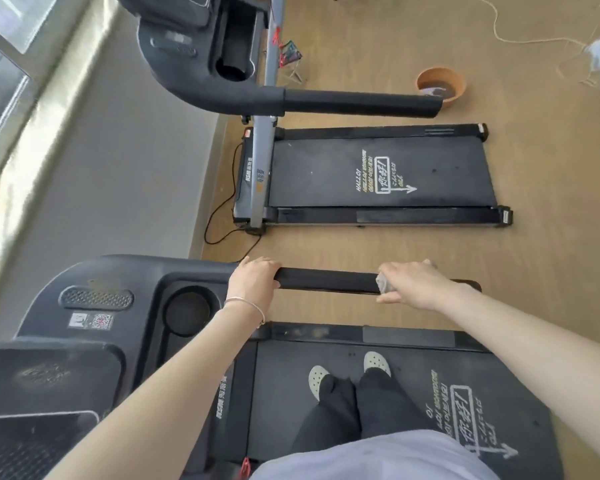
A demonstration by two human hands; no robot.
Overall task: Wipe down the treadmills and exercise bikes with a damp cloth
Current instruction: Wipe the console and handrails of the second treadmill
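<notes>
Two hands work one handrail [326, 280] of the near treadmill [146, 278], low in the frame. We stand on its belt [281, 382], which puts the rail within arm's reach in front of us.

The left hand [253, 282] grips the rail at the end nearest the console [42, 382], fingers [262, 265] curled over the top. We judge this a bracing hold that steadies the body while the other hand works.

The right hand [413, 285] sits further along, towards the right of the frame, clenched round the cloth [384, 285]. The cloth lies against the rail and shows as a pale bunch at the thumb side of the fist. Wrapping it round the rail would let one stroke clean the full circumference. In our judgement, the bare stretch between the hands is the section being wiped.

The second treadmill [378, 174] lies in the upper middle of the frame, apart from ours. An orange basin [440, 86] stands on the floor [551, 202] beyond it, upper right, presumably for wetting the cloth.
</notes>
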